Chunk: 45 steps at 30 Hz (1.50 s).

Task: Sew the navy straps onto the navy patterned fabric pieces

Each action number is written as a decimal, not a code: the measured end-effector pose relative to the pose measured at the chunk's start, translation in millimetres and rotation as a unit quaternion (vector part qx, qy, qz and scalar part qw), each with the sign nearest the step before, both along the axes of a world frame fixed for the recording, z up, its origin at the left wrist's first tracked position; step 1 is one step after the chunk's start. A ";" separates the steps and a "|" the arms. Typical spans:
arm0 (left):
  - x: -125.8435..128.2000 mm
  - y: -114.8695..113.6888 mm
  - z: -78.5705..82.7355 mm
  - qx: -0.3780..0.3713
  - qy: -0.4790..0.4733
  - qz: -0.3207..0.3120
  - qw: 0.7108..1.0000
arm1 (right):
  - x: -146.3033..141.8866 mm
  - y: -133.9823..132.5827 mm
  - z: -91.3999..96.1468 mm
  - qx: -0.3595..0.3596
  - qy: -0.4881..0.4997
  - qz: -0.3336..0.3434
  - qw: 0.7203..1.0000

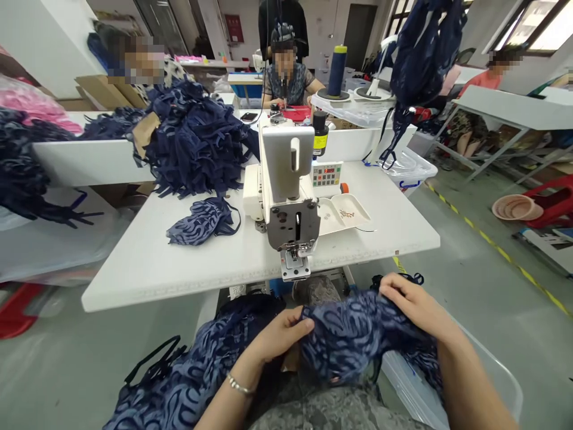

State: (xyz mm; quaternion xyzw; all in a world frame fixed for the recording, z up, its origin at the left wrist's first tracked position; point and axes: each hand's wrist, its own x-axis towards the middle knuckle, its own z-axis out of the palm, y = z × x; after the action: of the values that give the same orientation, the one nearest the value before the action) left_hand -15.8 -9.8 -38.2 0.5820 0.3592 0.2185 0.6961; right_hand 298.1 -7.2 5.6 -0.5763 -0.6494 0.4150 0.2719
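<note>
Both hands grip a patterned navy garment (probably a bra, though blurred).

Left hand: bare, ungloved; thumbnail exposed. Left forearm: uncovered over the visible length. One narrow silver-coloured bracelet encircles the left wrist; the band is curved and reflective, with a raised, segmented-looking surface. Fine detail of the bracelet is too small to read.

Right hand: bare, ungloved. Right forearm: uncovered over the visible length; wrist unadorned.

Camouflage garment: worn at the lap and lower torso. Material: soft cloth, creased, printed with irregular blotches in mixed greys with a greenish-brown cast. Garment type cannot be determined.
</note>
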 end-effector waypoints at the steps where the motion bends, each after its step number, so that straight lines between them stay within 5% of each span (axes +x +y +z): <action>1: -4.3 2.2 7.9 0.011 0.002 0.009 1.000 | -0.6 2.9 -0.9 -0.012 -0.057 0.030 0.998; 3: -9.3 5.3 23.3 0.028 0.013 0.008 0.999 | -15.6 6.2 -3.1 0.008 -0.071 0.090 0.993; 6: -8.6 6.5 43.2 0.059 0.040 -0.030 0.997 | -60.1 7.2 -5.1 0.067 0.053 0.192 0.978; 9: -7.2 4.9 55.7 0.109 0.111 -0.057 0.986 | -99.7 8.3 -6.4 0.017 0.114 0.258 0.959; 13: -11.1 -0.1 57.8 0.209 0.248 0.094 0.941 | -118.3 10.0 -8.8 -0.084 0.186 0.199 0.959; 16: -12.3 -4.9 51.5 0.283 0.259 0.213 0.899 | -121.2 6.0 -10.3 -0.135 0.270 0.161 0.940; 21: -1.5 -8.8 44.1 0.165 0.171 0.146 0.960 | -131.4 -5.2 -12.7 -0.148 0.372 0.087 0.912; 27: 13.3 -4.8 57.5 0.222 0.203 0.130 0.945 | -136.9 5.3 -6.8 -0.058 0.367 0.008 0.928; 30: 11.9 0.2 67.8 0.315 0.229 0.174 0.904 | -139.5 23.2 1.2 -0.035 0.343 -0.029 0.938; 33: 3.8 7.0 71.3 0.439 0.273 0.197 0.833 | -144.5 47.1 4.8 -0.030 0.339 -0.026 0.940; 36: -6.8 11.6 65.5 0.563 0.355 0.112 0.738 | -150.6 70.4 5.2 0.055 0.246 -0.010 0.968; 39: -13.3 10.5 54.8 0.612 0.446 0.063 0.650 | -156.0 86.3 9.1 0.135 0.129 0.003 0.982; 42: -11.5 5.8 45.6 0.615 0.501 0.059 0.606 | -160.6 94.4 15.8 0.188 0.098 0.026 0.977; 45: -4.9 3.1 39.2 0.613 0.519 0.067 0.592 | -164.3 99.2 19.1 0.211 0.095 0.042 0.972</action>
State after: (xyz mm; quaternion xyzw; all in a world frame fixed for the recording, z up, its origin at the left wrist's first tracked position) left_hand -20.7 -6.6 1.1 0.8603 0.4793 0.0945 -0.1457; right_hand 133.8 92.0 24.7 -0.4359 -0.7172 0.3329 0.4298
